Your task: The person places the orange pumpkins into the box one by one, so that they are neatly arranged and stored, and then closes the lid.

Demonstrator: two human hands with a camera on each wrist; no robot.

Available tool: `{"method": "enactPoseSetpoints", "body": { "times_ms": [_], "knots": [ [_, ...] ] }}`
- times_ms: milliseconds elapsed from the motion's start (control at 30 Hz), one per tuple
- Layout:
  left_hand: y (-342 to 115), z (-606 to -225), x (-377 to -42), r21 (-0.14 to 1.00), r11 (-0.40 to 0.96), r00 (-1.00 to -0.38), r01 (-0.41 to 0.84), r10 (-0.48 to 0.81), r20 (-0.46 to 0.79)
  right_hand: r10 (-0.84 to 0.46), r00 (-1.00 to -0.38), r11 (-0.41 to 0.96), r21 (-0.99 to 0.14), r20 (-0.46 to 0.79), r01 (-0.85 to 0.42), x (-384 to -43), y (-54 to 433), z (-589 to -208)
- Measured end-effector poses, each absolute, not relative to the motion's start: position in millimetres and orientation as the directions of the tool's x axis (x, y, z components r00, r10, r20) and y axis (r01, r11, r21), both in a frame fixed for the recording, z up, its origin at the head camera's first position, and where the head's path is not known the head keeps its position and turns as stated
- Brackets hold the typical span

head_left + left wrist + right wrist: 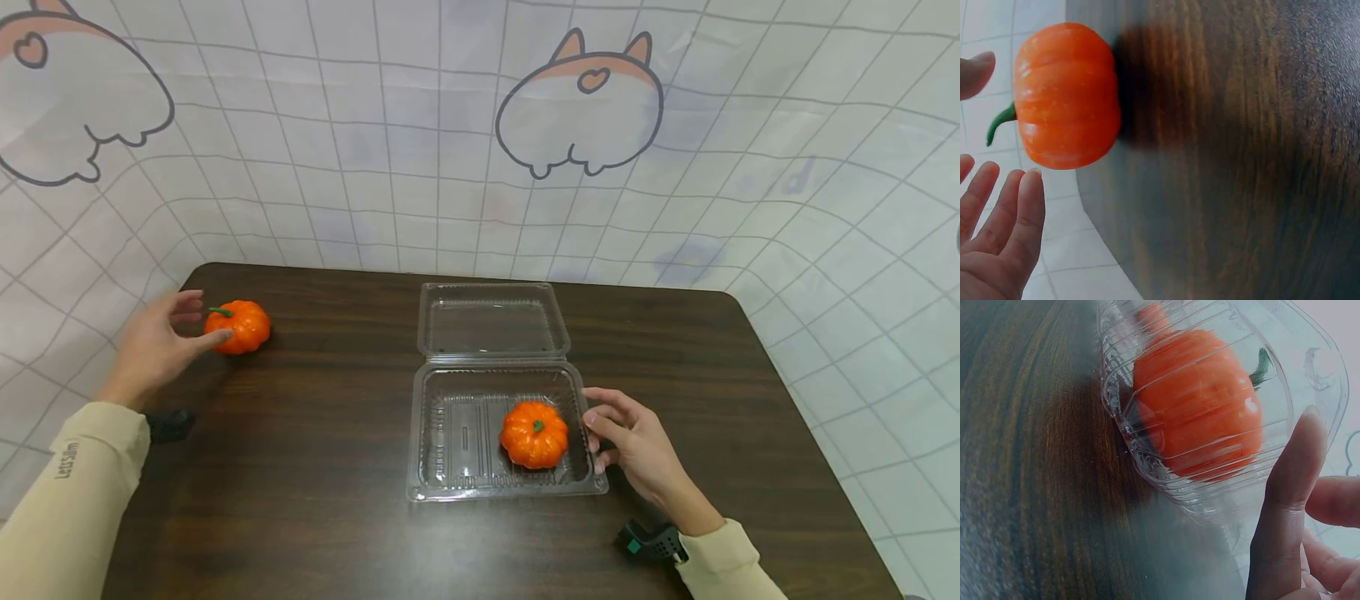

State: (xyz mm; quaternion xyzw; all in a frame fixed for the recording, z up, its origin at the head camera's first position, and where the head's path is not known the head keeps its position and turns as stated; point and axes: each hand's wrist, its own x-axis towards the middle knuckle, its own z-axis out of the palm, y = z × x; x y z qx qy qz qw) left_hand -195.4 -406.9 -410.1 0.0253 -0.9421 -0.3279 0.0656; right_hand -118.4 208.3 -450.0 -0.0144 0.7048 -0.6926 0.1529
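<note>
In the head view, a small orange pumpkin (246, 327) with a green stem sits at the table's far left. My left hand (161, 337) is beside it, thumb and fingers spread to either side of the stem end; the left wrist view shows a gap between the fingers (1007, 219) and the pumpkin (1067, 97). A clear plastic clamshell box (461, 492) lies with its lid (491, 321) folded back. Inside its right half rests a second pumpkin (534, 435). My right hand (637, 442) is at the box's right side, loosely bent fingertips right at the rim.
The dark wood-grain table (315, 433) has rounded far corners. A white grid-patterned cloth (337, 125) with cartoon animal drawings stands behind and beside it. Each wrist wears a black device, such as the one (651, 542) at the right sleeve.
</note>
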Motion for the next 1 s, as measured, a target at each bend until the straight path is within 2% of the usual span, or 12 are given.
{"method": "enactPoseSetpoints", "body": {
  "times_ms": [600, 1000],
  "knots": [
    [-405.3, -432.7, -196.1, 0.637, 0.762, -0.988, -0.116, -0.153, 0.004, -0.236, -0.950, 0.032, -0.979, -0.204, 0.202, -116.7, 209.2, -447.1],
    [-404.3, -437.2, -197.9, 0.634, 0.759, -0.985, -0.144, -0.175, -0.015, -0.238, -0.950, 0.031, -0.979, -0.204, 0.203, -117.4, 210.2, -445.5]
  ]
}}
